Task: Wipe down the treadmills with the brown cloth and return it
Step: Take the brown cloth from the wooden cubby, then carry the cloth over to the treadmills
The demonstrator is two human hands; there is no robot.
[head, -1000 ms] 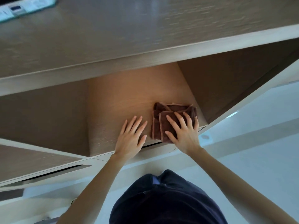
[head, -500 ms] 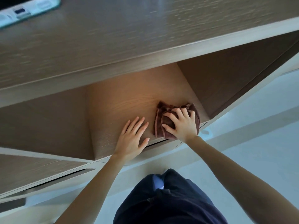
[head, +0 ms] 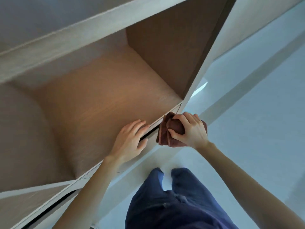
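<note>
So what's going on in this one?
A person stands at a wooden shelf. The right hand grips a bunched brown cloth just off the shelf's front edge, clear of the board. The left hand lies flat and open on that edge. The shelf itself holds nothing else in view.

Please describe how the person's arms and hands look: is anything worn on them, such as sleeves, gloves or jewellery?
Both forearms are bare, with no sleeves in view. The left hand and right hand wear no gloves, and no rings, watch or bracelets are visible. Fingernails look short and unpainted. Below, dark blue trousers show.
</note>
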